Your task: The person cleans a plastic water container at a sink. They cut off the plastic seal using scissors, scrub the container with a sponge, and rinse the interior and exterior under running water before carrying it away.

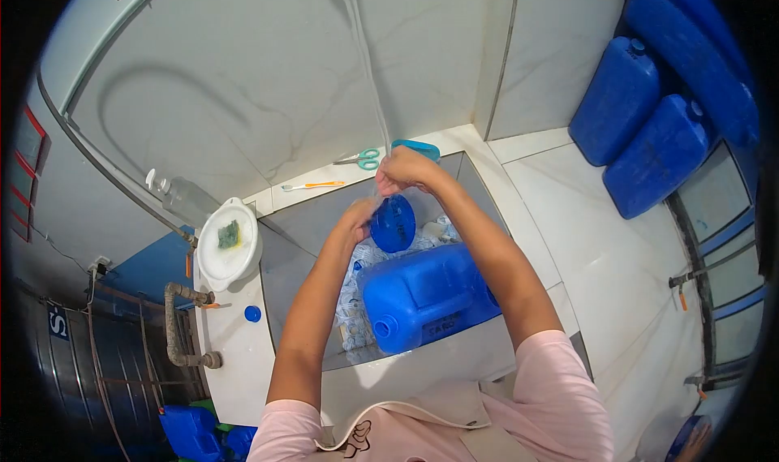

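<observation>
STEP: apparently positioning translucent hose | RIGHT HAND: pinching hose | LEFT HAND: grip indeterminate | NEXT: likely calls for steadying hose

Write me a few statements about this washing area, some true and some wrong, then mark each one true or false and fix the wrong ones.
1. In the picture, the left hand and right hand are both higher up than the uncapped blue jug. True.
2. The blue jug stands upright. False: it lies on its side.
3. A toothbrush and scissors lie on the ledge behind the sink. True.
4. The toothbrush is to the right of the scissors. False: it is to their left.
5. A green pad rests on the white dish. True.
</observation>
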The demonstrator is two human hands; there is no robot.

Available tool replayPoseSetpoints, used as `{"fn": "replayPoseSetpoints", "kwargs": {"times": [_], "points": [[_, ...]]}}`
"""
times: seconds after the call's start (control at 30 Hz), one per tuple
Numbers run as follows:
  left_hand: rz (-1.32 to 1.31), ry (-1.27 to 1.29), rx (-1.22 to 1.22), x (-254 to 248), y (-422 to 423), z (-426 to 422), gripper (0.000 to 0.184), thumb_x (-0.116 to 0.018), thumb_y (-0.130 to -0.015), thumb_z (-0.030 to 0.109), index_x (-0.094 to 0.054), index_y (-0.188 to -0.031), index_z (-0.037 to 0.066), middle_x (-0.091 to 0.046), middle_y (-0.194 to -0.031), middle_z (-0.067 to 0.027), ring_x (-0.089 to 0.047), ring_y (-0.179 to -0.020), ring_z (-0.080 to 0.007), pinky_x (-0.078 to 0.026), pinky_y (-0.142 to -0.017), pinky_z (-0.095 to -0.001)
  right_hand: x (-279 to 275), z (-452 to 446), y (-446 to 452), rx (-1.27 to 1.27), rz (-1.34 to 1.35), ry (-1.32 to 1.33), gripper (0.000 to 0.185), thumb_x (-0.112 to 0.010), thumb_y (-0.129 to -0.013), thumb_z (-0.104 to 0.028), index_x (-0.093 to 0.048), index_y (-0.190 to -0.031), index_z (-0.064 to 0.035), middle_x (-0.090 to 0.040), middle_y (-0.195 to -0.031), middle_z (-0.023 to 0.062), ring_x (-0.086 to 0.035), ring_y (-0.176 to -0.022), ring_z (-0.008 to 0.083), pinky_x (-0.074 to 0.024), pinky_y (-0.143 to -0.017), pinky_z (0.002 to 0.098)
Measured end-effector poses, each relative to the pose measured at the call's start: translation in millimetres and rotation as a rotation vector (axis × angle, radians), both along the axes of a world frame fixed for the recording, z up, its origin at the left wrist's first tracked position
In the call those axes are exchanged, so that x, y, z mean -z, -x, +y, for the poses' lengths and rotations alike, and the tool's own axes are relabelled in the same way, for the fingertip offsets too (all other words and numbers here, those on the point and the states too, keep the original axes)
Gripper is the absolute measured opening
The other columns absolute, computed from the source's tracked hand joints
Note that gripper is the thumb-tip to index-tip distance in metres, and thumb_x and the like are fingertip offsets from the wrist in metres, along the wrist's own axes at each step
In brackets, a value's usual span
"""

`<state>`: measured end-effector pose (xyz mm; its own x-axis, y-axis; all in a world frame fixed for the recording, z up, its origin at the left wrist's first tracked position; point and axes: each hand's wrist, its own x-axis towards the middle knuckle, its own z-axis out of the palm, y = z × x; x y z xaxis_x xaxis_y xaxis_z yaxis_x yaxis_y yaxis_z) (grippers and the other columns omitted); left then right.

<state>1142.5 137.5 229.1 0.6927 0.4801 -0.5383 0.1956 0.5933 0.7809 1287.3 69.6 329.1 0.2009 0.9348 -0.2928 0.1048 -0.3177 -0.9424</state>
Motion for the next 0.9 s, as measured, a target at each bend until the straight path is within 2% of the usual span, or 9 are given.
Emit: {"fn": "replayPoseSetpoints", "kwargs": {"times": [0.17,0.23,0.27,0.3,0.37,0.5,0.73,0.83,0.9], "points": [[-0.164,-0.272,-0.010,-17,-3,-17,0.017,-0.062,-0.084,0.020,-0.062,-0.093,0.006,-0.064,-0.080,-0.0034,-0.063,-0.071,-0.0150,-0.052,-0.067,-0.0295,-5,-3,3,-0.081,-0.202,-0.120,0.023,-0.044,-0.085,-0.006,-0.061,-0.085,0.0098,-0.063,-0.073,0.0150,-0.063,-0.059,0.0198,-0.0532,-0.054,0.0275],[0.183,-0.936,0.236,-19,1,-21,0.019,-0.066,-0.081,0.020,-0.064,-0.093,0.005,-0.064,-0.088,-0.0078,-0.062,-0.079,-0.0201,-0.048,-0.071,-0.0313,-8,-3,3,0.003,-0.072,-0.132,0.021,-0.049,-0.081,-0.008,-0.063,-0.080,0.0080,-0.063,-0.070,0.0156,-0.063,-0.058,0.0203,-0.0522,-0.051,0.0301],[0.204,-1.464,0.184,-16,8,-33,0.017,-0.066,-0.076,0.012,-0.065,-0.090,0.004,-0.061,-0.092,-0.0137,-0.058,-0.081,-0.0264,-0.046,-0.069,-0.0362,-10,-3,3,0.084,0.058,-0.142,0.019,-0.054,-0.077,-0.009,-0.065,-0.075,0.0062,-0.064,-0.067,0.0163,-0.064,-0.057,0.0208,-0.0511,-0.048,0.0327],[0.204,-1.467,0.182,-16,13,-39,0.017,-0.066,-0.076,0.012,-0.065,-0.090,0.004,-0.061,-0.092,-0.0137,-0.058,-0.081,-0.0264,-0.046,-0.069,-0.0362,-12,-4,4,0.082,0.057,-0.145,0.019,-0.054,-0.077,-0.009,-0.065,-0.075,0.0062,-0.064,-0.067,0.0163,-0.064,-0.057,0.0208,-0.0511,-0.048,0.0327],[0.020,-1.878,0.243,-16,24,-49,0.015,-0.062,-0.072,0.005,-0.065,-0.087,0.002,-0.058,-0.092,-0.0159,-0.056,-0.085,-0.0309,-0.046,-0.071,-0.0391,-14,-7,6,0.005,-0.062,-0.101,0.021,-0.049,-0.084,-0.007,-0.062,-0.082,0.0093,-0.063,-0.070,0.0155,-0.063,-0.058,0.0200,-0.0524,-0.052,0.0282],[-0.025,-2.072,0.385,-21,41,-66,0.022,-0.058,-0.071,0.002,-0.065,-0.091,0.004,-0.060,-0.095,-0.0116,-0.057,-0.093,-0.0279,-0.046,-0.079,-0.0367,1,5,-2,0.008,-0.284,-0.070,0.021,-0.050,-0.082,-0.006,-0.061,-0.079,0.0104,-0.063,-0.070,0.0168,-0.063,-0.057,0.0204,-0.0522,-0.051,0.0288],[-0.038,-2.063,0.274,-13,41,-66,0.018,-0.059,-0.075,0.006,-0.063,-0.092,0.004,-0.062,-0.095,-0.0096,-0.059,-0.087,-0.0294,-0.049,-0.073,-0.0378,-10,-3,-2,-0.021,-0.375,-0.028,0.020,-0.050,-0.080,-0.006,-0.061,-0.076,0.0102,-0.062,-0.068,0.0175,-0.065,-0.060,0.0218,-0.0530,-0.052,0.0287],[0.079,-1.770,0.062,-3,26,-47,0.012,-0.060,-0.081,0.011,-0.061,-0.090,0.004,-0.063,-0.087,-0.0064,-0.061,-0.080,-0.0247,-0.050,-0.070,-0.0362,-14,-5,1,0.013,-0.286,-0.040,0.019,-0.049,-0.080,-0.006,-0.062,-0.078,0.0092,-0.063,-0.070,0.0165,-0.065,-0.061,0.0209,-0.0535,-0.054,0.0279],[0.059,-0.562,-0.030,-8,11,-24,0.010,-0.059,-0.085,0.016,-0.059,-0.090,0.007,-0.061,-0.081,-0.0023,-0.060,-0.073,-0.0171,-0.050,-0.067,-0.0328,-15,-4,2,0.059,-0.152,-0.062,0.019,-0.049,-0.080,-0.006,-0.062,-0.080,0.0086,-0.063,-0.072,0.0160,-0.065,-0.060,0.0203,-0.0536,-0.055,0.0275]]}}
